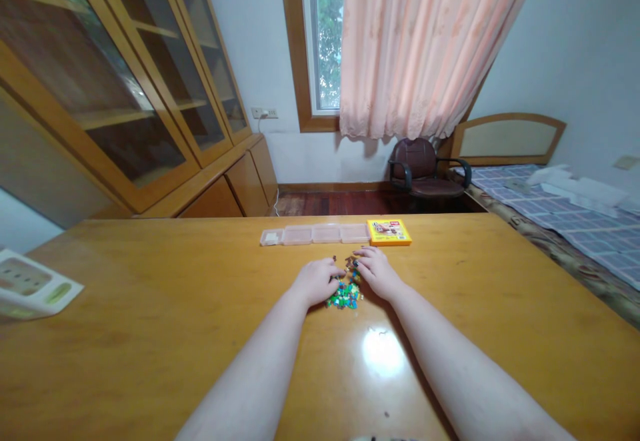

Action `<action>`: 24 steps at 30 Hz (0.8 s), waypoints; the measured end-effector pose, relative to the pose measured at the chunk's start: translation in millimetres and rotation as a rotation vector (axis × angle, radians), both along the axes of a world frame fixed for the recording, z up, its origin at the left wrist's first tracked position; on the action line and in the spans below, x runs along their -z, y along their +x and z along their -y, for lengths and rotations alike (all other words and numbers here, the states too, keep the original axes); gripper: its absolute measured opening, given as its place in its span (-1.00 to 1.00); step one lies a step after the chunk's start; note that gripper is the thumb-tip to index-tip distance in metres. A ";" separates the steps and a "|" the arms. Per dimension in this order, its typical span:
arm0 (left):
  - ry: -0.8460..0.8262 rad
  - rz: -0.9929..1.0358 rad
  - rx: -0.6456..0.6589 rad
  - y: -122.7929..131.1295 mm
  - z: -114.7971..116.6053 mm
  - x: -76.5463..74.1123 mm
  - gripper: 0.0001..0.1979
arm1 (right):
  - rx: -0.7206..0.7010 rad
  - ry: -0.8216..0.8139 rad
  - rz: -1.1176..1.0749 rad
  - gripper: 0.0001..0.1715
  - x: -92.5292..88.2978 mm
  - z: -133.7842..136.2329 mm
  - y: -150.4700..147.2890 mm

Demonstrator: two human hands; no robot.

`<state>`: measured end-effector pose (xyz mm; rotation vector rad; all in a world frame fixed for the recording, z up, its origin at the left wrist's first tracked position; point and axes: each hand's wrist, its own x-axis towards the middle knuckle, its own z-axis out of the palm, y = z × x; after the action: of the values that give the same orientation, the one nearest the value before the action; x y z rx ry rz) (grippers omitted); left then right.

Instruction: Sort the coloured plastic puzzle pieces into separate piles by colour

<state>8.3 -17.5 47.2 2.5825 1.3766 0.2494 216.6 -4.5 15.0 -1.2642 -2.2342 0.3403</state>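
Observation:
A loose pile of tiny multicoloured plastic building bricks [345, 295], mostly green, blue and brown, lies on the wooden table [150, 308]. My left hand [317, 281] rests beside the pile's upper left, its fingertips reaching the bricks. My right hand [376, 271] sits at the upper right of the pile, with fingers curled down among a few brown pieces. Neither hand clearly shows anything held. Just beyond the hands lies a clear plastic compartment strip [314, 233], and to its right is a small yellow box [389, 232].
A white booklet [30, 286] lies at the table's left edge. Behind the table stand a glass-fronted wooden cabinet [135, 81] and a dark office chair [427, 171]. A bed with a checked cover [565, 228] runs along the right.

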 end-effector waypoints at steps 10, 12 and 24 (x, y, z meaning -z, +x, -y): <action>-0.014 -0.023 -0.074 -0.6 -5.0 8.4 -0.59 | 0.063 -0.018 0.051 -0.63 0.1 1.3 -0.4; 0.007 -0.001 -0.102 -1.1 -5.8 8.9 -0.56 | 0.106 0.000 0.032 -0.62 -0.3 0.0 0.5; -0.081 0.112 0.186 2.2 0.1 1.0 -0.67 | -0.117 -0.042 -0.034 -0.56 -1.8 1.7 -0.8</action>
<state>10.4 -17.6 46.1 2.5648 1.0783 0.2968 215.8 -6.2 16.8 -1.1425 -2.2883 0.4513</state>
